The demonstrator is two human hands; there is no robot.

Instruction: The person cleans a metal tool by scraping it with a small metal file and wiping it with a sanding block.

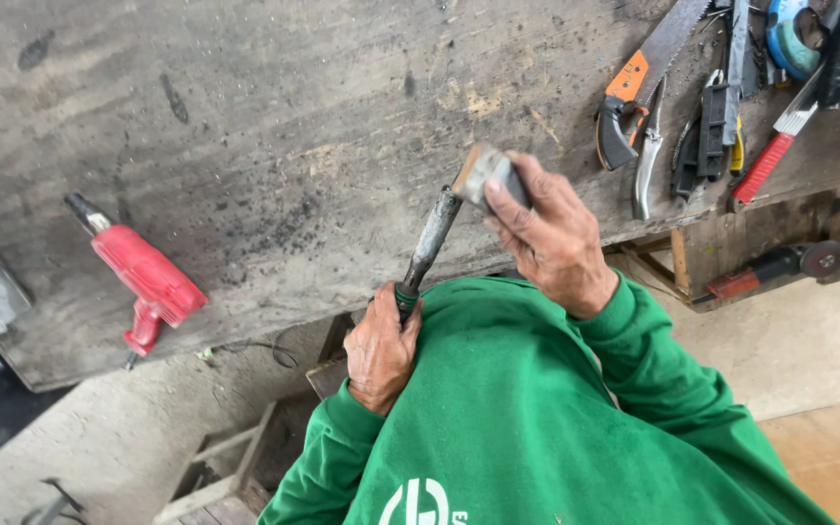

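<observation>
You stand at a worn, stained wooden workbench (323,126). At your nine o'clock a red power tool (143,277) lies on it alone. At two o'clock lies a cluster: an orange-handled saw (639,83), pale-handled shears (647,156), black tools (710,126) and a red-handled brush (780,136).

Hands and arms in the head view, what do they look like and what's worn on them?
Both arms are in long bright green sweatshirt sleeves with ribbed cuffs at the wrists. The left hand and right hand are bare: no gloves, rings or watch visible. Part of a white printed emblem shows low on the green fabric.
</observation>
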